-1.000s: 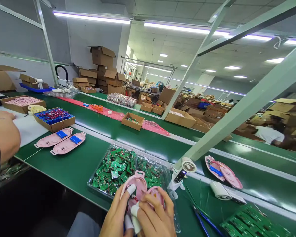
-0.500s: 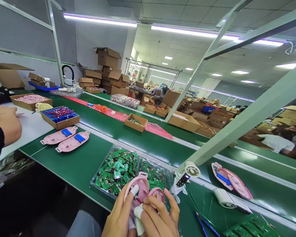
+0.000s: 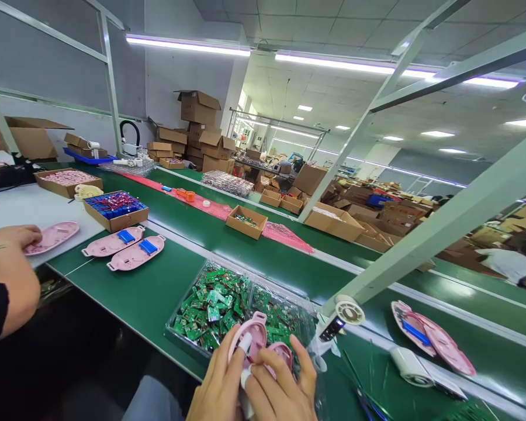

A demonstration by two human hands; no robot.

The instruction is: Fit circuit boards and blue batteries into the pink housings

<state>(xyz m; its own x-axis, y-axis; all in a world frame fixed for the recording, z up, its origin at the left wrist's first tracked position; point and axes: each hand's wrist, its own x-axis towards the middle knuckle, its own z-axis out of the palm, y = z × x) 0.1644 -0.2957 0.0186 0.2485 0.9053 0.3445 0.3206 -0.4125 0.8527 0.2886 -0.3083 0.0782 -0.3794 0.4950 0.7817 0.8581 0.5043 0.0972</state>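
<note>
Left hand (image 3: 214, 383): pinching one pink shell (image 3: 258, 332).
Right hand (image 3: 283, 389): fingers curled over a second shell (image 3: 284, 352); grip partly hidden, cannot tell whether pinching.
Shells' place: side by side, at the clear tray (image 3: 184, 345).
Tray contents: green circuit boards (image 3: 217, 298).

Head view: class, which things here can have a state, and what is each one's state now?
Pink casing: open, gripped by left hand and right hand
Clear tray: open, full of green circuit boards
Battery box: open, filled with blue batteries
Two pink shells beside it: inside up, a blue battery on each
Rightmost pink casing: open, halves overlapping
Small carton: open, some boards inside
Tube lights: lit
</note>
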